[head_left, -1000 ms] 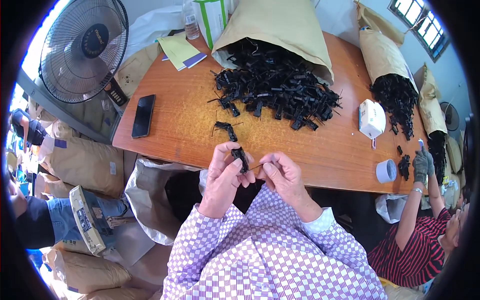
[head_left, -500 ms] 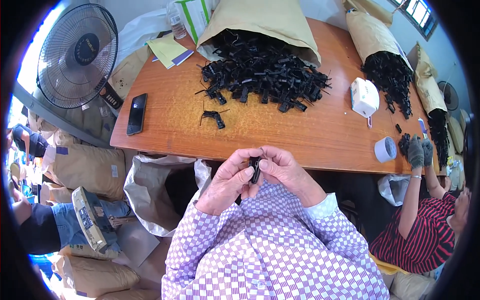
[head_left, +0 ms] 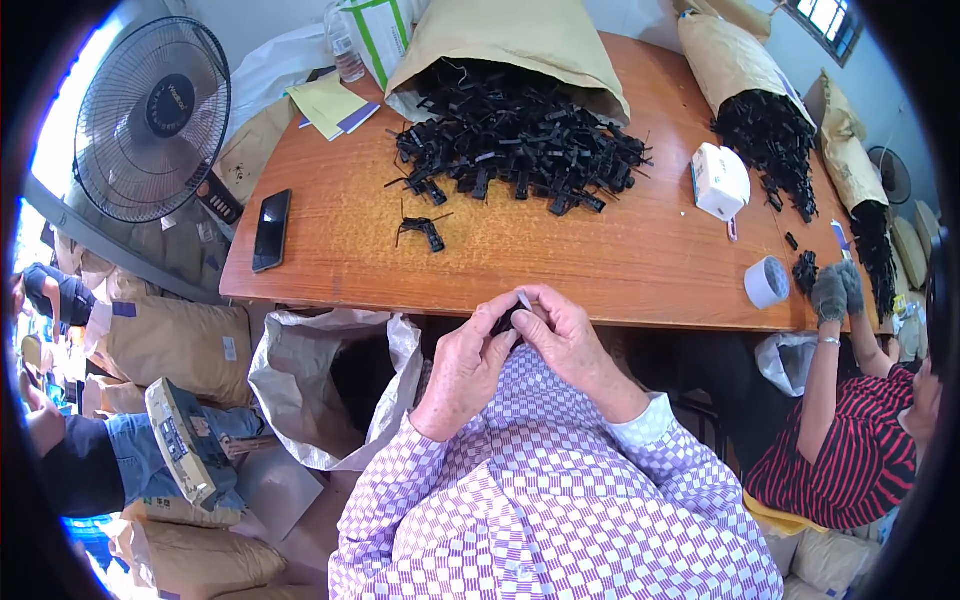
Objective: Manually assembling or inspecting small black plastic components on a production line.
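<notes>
My left hand [head_left: 466, 372] and my right hand [head_left: 572, 348] meet just in front of the table's near edge. Both are closed, fingertips pinching a small black plastic part [head_left: 508, 322] between them, mostly covered by the thumbs and fingers. Beyond them, one loose black part with thin wire-like ends [head_left: 428, 234] lies on the worn wooden tabletop [head_left: 350, 225]. A heap of similar black parts [head_left: 520, 150] spills out of a large brown paper sack [head_left: 510, 35] at the far side.
A phone [head_left: 271, 231] lies at the table's left end, near a fan [head_left: 165, 110]. An open white sack [head_left: 275, 380] stands below the edge. To the right are a white box [head_left: 720, 180], a tape roll [head_left: 767, 282], and a co-worker's gloved hands [head_left: 836, 292].
My hands have tilted and closed further around the black part, which now shows less. The view has shifted slightly. The co-worker's hands stay at nearly the same spot.
</notes>
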The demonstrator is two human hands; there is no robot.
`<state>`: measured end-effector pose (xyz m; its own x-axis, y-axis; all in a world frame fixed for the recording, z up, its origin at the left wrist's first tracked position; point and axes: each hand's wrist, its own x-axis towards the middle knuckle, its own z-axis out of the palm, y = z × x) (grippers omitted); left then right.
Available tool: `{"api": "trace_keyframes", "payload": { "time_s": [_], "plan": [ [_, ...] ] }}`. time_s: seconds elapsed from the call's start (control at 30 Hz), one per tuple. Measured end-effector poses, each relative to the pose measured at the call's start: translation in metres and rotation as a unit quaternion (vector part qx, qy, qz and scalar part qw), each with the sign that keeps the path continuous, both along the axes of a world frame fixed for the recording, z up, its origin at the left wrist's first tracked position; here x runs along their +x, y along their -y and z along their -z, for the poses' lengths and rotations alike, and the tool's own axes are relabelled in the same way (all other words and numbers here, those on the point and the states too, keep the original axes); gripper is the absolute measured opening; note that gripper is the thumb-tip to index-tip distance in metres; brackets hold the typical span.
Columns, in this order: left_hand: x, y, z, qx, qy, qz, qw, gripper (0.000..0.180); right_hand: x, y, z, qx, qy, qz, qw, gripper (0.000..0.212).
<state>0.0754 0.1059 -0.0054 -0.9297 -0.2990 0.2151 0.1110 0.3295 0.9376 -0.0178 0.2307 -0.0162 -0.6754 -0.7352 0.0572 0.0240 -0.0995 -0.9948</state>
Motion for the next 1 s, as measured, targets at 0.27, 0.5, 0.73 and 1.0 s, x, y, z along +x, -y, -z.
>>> {"api": "trace_keyframes", "payload": {
  "time_s": [0.27,0.5,0.73,1.0],
  "plan": [
    [-0.004,0.009,0.015,0.069,-0.066,-0.067,0.993,0.04,0.017,0.016,-0.018,-0.016,0.177,-0.032,0.984,0.037],
    [-0.011,0.019,0.018,0.026,-0.053,-0.115,0.992,0.038,0.009,0.039,-0.002,0.007,0.161,-0.022,0.987,0.033],
    [-0.014,0.05,0.023,-0.097,-0.052,-0.179,0.978,0.035,-0.002,0.075,0.009,0.058,0.252,-0.058,0.964,0.034],
    [0.045,0.106,0.037,-0.083,0.118,-0.325,0.935,0.032,-0.061,0.127,0.002,0.275,-0.315,-0.189,0.888,0.043]
  ]
}}
